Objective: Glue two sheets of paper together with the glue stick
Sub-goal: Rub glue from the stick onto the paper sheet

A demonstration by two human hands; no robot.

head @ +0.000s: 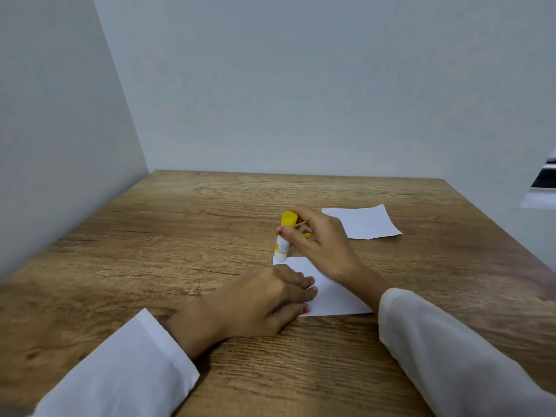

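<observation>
A white and yellow glue stick [282,245] stands nearly upright, its lower end touching the far left corner of a small white sheet of paper [331,293] on the wooden table [150,266]. My right hand [319,242] grips the glue stick around its upper half, below the yellow end. A bit of yellow shows under that palm. My left hand [261,302] lies flat on the near left part of the same sheet, fingers pressing it down. A second white sheet [361,221] lies flat farther back on the right, untouched.
Grey walls close the table at the left and the back. The table's right edge runs diagonally past the second sheet. A dark and white object [544,182] sits beyond that edge at the far right. White sleeves cover both forearms.
</observation>
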